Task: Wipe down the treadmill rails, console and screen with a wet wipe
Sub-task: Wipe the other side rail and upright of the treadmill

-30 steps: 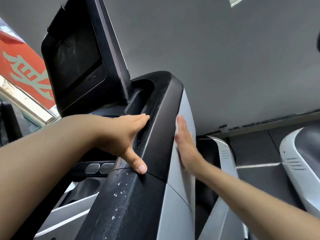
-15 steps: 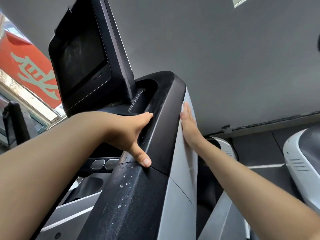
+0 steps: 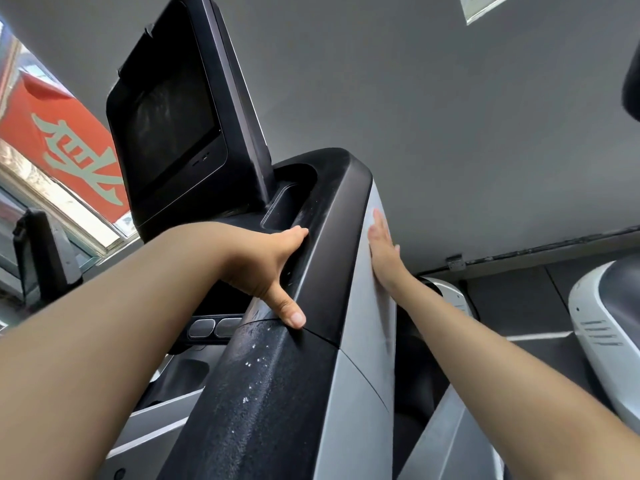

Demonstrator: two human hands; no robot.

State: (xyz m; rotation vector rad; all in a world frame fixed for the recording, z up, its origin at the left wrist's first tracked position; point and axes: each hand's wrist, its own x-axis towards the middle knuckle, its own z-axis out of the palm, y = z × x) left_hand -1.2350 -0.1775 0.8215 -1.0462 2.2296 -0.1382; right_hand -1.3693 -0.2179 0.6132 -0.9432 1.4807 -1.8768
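The treadmill's dark screen stands tilted at the upper left, above the black console arm. My left hand grips the arm's inner edge: fingers hooked into the recess, thumb lying on the speckled black rail. On the other side, my right hand presses flat against the grey side panel, fingers straight and pointing up. The wet wipe does not show; whether it lies under that palm I cannot tell.
A neighbouring white machine stands at the right, with a dark gap between it and the panel. Two oval buttons sit below my left wrist. A window with a red sign and another dark machine lie to the left.
My right hand has slid upward along the grey side panel toward its top edge. My left hand has kept its hold on the console arm. The view has tilted slightly.
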